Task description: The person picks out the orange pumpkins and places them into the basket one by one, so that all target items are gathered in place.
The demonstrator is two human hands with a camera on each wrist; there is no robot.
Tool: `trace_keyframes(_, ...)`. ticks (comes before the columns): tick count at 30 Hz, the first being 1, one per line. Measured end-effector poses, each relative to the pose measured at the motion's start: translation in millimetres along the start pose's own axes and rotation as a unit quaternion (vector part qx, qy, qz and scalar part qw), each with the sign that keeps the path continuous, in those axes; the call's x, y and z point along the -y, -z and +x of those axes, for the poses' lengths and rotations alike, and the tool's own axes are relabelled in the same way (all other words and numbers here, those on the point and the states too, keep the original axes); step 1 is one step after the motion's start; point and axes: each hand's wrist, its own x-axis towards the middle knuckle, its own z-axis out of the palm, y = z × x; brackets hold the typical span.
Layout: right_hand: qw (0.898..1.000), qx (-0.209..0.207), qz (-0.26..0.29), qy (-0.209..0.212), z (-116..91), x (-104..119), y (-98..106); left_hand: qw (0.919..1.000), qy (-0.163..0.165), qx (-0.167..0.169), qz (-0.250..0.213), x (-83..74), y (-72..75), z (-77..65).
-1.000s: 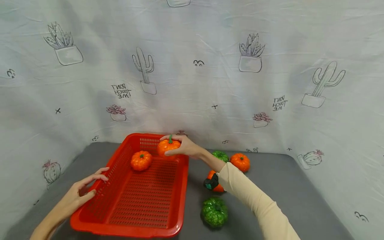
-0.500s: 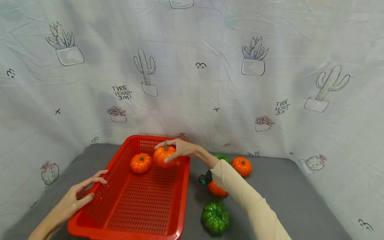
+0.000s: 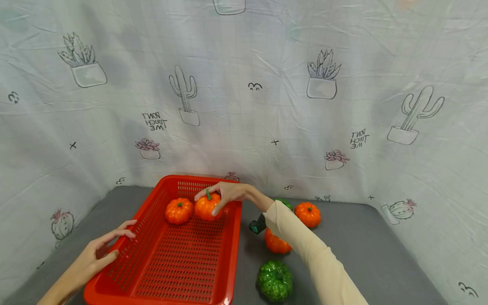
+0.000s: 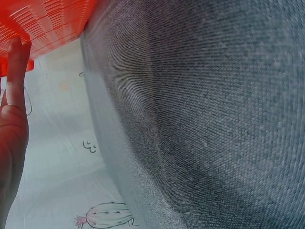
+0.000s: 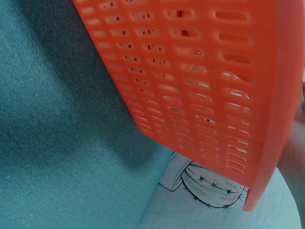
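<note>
In the head view, a red slotted plastic basket (image 3: 141, 288) stands on the grey cloth. One small orange toy pumpkin (image 3: 179, 211) sits inside, near the back left. Just to its right, my right hand (image 3: 230, 194) holds another orange pumpkin (image 3: 207, 207) with a green stem, thumb on the near side and fingers over the far side. Whether it touches the basket floor I cannot tell. My left hand (image 3: 95, 254) rests on the basket's left rim, fingers extended over it and thumb spread apart. The right wrist view is mostly filled by the basket's outer wall (image 5: 209, 86), which hides the held pumpkin.
Right of the basket, a green pumpkin (image 3: 275, 280) sits in front. Behind it are an orange pumpkin (image 3: 277, 243) partly under the right sleeve, another orange pumpkin (image 3: 308, 214), and a mostly hidden green one (image 3: 285, 203). A printed cloth (image 3: 244, 106) hangs behind.
My right hand has carried its orange pumpkin a little left and down, deeper into the basket and close beside the other one. The left hand keeps its place on the rim.
</note>
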Motion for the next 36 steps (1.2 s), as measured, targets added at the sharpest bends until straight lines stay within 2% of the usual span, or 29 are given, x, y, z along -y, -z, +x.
trace_keyframes(3, 0.999, 0.021, 0.027, -0.014, 3.0, -2.4, 1.9, 0.9999, 0.014, -0.003, -0.006, 1.6, 0.2, -1.0)
trace_keyframes(7, 0.998, 0.048, 0.043, -0.023, 7.1, -5.8, 5.6, 1.0000, 0.007, -0.006, -0.003, 1.1, -0.9, -0.6)
trace_keyframes(11, 0.996, 0.069, 0.033, -0.035, 13.3, -9.2, 9.0, 0.9997, 0.001, -0.011, 0.022, -1.7, -2.3, 0.2)
trace_keyframes(20, 0.992, 0.110, -0.011, -0.066, 25.5, -16.4, 14.4, 0.9993, 0.036, -0.008, 0.001, -4.0, -1.2, -0.1)
trace_keyframes(25, 0.987, 0.126, -0.008, -0.094, 29.1, -17.9, 14.2, 0.9998, 0.012, -0.005, -0.013, -1.6, -1.6, -0.6)
trace_keyframes(27, 0.986, 0.137, -0.020, -0.095, 30.8, -18.0, 14.0, 0.9999, 0.010, -0.006, -0.008, -1.6, -1.3, -0.9)
trace_keyframes(32, 0.983, 0.152, -0.033, -0.093, 33.8, -18.4, 14.7, 0.9993, 0.034, -0.011, -0.010, -4.0, -0.1, -1.0)
trace_keyframes(36, 0.983, 0.150, -0.022, -0.106, 34.6, -21.7, 15.9, 0.9998, 0.015, -0.009, -0.004, -3.7, -1.3, 0.1)
